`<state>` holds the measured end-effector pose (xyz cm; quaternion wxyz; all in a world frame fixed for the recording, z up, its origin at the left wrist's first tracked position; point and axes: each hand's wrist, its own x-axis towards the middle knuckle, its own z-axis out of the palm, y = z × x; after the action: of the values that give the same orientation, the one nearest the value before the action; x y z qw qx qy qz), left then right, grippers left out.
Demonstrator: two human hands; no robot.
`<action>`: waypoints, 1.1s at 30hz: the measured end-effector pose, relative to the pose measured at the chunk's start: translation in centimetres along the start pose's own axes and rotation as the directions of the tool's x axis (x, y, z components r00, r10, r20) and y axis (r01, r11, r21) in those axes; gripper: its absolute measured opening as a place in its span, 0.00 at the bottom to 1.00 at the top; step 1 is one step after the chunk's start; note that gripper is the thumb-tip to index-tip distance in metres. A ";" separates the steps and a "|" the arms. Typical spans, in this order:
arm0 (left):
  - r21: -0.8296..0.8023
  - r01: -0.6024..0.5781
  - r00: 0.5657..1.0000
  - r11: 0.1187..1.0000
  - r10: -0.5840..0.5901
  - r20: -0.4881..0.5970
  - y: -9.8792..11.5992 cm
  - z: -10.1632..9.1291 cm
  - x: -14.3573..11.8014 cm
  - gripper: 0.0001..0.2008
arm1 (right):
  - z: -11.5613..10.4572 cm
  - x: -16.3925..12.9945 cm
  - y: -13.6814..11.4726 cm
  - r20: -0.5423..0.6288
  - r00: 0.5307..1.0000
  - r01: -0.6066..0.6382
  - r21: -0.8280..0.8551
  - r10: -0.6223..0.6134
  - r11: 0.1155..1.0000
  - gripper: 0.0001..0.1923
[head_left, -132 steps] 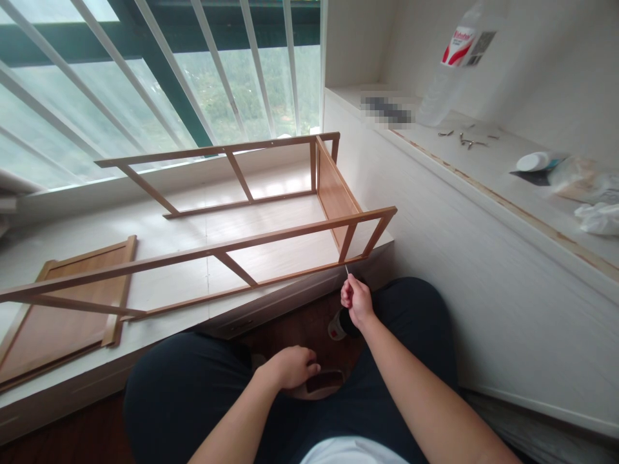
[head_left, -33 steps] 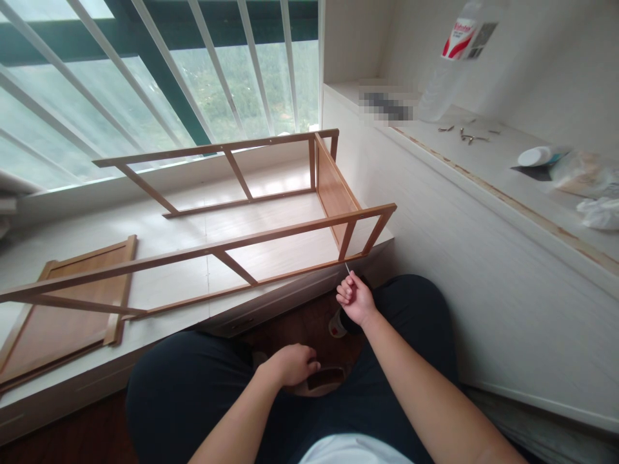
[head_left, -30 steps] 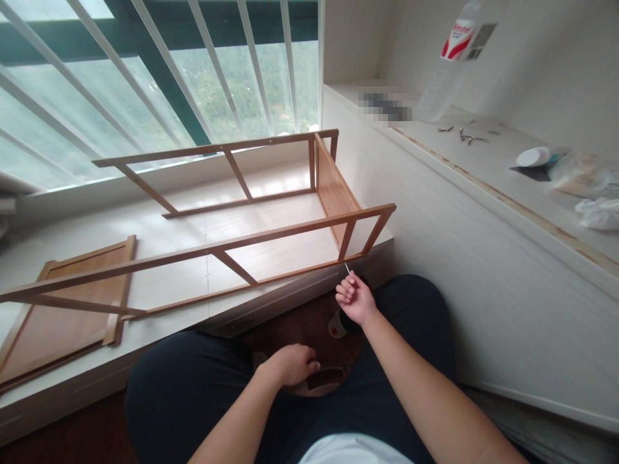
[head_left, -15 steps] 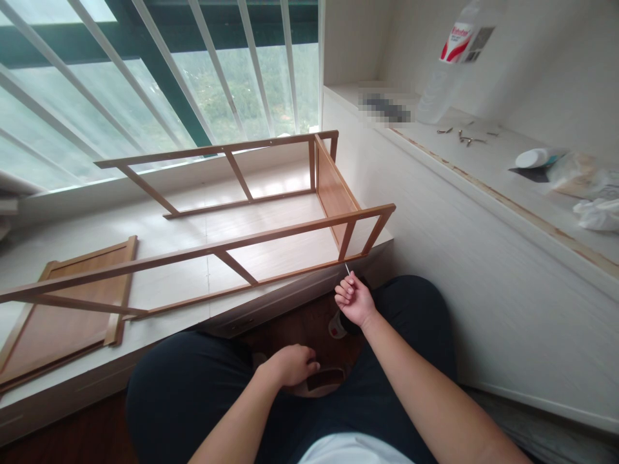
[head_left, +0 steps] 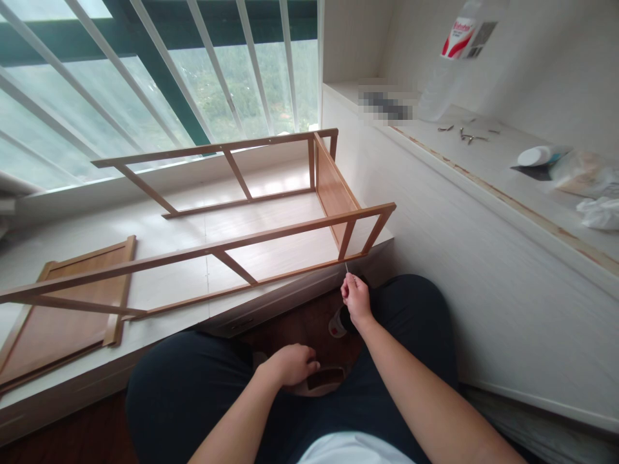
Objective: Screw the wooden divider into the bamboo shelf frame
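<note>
R hand (head_left: 356,299) pinches thin pale rod (head_left: 347,267), tip at near side of brown open wooden frame (head_left: 271,234), by its R end. Frame's on white flat bench (head_left: 271,212). L hand (head_left: 293,365) this side of frame, well apart, fingers loosely curled; can't tell if gripping. Brown rect. wooden panel (head_left: 62,335) at frame's L end; clear plastic bottle w/ red-white label (head_left: 457,40) past its R end.

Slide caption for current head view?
Right hand holds a thin rod at the wooden frame; left hand lower, seemingly empty.

Illegible red lettering (head_left: 463,27) on the white label (head_left: 454,46) of a bottle (head_left: 436,91)
</note>
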<state>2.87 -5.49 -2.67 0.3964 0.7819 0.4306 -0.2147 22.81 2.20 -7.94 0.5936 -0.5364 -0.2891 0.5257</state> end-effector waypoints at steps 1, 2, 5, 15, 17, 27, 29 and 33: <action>-0.001 -0.003 1.000 1.000 0.003 -0.002 0.0 0.0 0.0 0.20 | -0.1 0.1 0.1 0.000 1.000 0.024 -0.047 -0.024 0.999 0.22; -0.001 -0.006 1.000 1.000 0.006 -0.002 -0.1 0.1 0.1 0.20 | -0.2 0.1 0.3 -0.003 0.999 0.045 -0.086 -0.045 0.995 0.22; -0.002 -0.007 1.000 1.000 0.007 -0.003 -0.1 0.2 0.1 0.20 | -0.4 0.3 0.4 -0.015 0.997 0.072 -0.157 -0.076 0.985 0.23; -0.008 -0.002 1.000 1.000 0.002 0.003 -0.1 0.1 0.0 0.20 | -0.3 0.2 -0.5 -0.015 0.994 0.102 -0.163 -0.106 0.981 0.22; -0.009 -0.002 1.000 1.000 0.002 0.001 -0.1 0.1 0.0 0.20 | -0.3 0.1 -0.9 -0.022 0.985 0.159 -0.245 -0.169 0.956 0.23; -0.001 -0.003 1.000 1.000 0.003 0.006 -0.1 0.1 0.0 0.20 | -0.9 0.1 -1.4 -0.043 0.942 0.213 -0.690 -0.333 0.692 0.21; -0.002 -0.005 1.000 1.000 0.005 0.011 -0.1 0.1 0.0 0.20 | -0.9 0.2 -1.5 -0.066 0.940 0.212 -0.657 -0.335 0.723 0.20; -0.010 -0.006 1.000 1.000 0.006 0.015 -0.1 0.1 0.0 0.20 | -0.7 0.1 -1.7 -0.045 0.953 0.214 -0.599 -0.300 0.771 0.21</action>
<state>2.79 -5.51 -2.74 0.4043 0.7796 0.4262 -0.2173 24.06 2.28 -6.52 0.4833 -0.6837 -0.4662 0.2857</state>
